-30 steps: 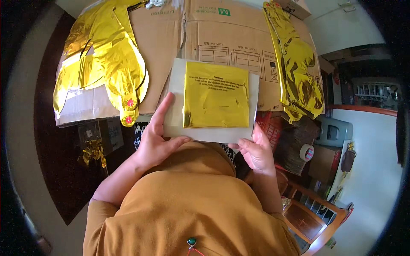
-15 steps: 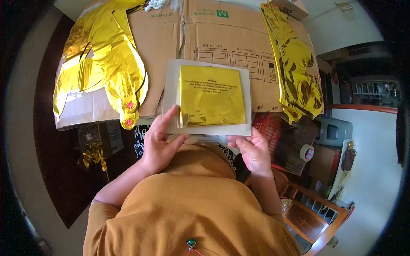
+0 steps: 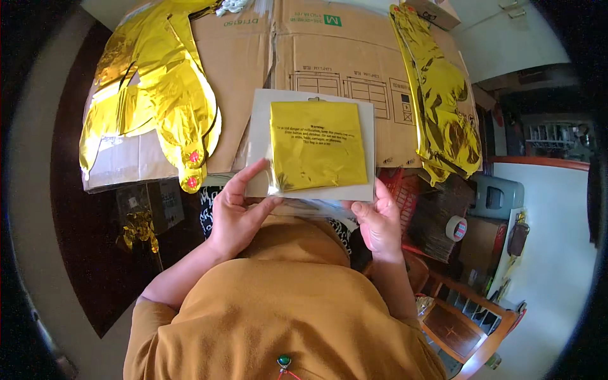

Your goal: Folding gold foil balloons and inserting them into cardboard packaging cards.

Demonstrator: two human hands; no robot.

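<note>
In front of my chest I hold a flat clear packet [image 3: 320,161]. Folded gold foil lies inside it against a white backing card [image 3: 259,130], with small dark print on the front. My left hand [image 3: 235,212] grips the lower left corner, its thumb along the bottom edge. At the lower right corner, my right hand [image 3: 379,220] pinches the packet between thumb and fingers; some fingertips are hidden behind it. The clear bottom flap hangs below the card. Beyond the packet, a flattened cardboard box [image 3: 234,69] covers the work surface.
Flat gold foil balloons [image 3: 171,82] lie at the left of the cardboard, and another folded gold foil piece [image 3: 437,95] lies at its right. A red plastic basket [image 3: 404,202], a tape roll [image 3: 455,228] and a wooden chair [image 3: 456,326] stand at the right.
The packet has shifted slightly right and tilted a little, and the slot at the card's top now shows more plainly. Both hands keep their hold.
</note>
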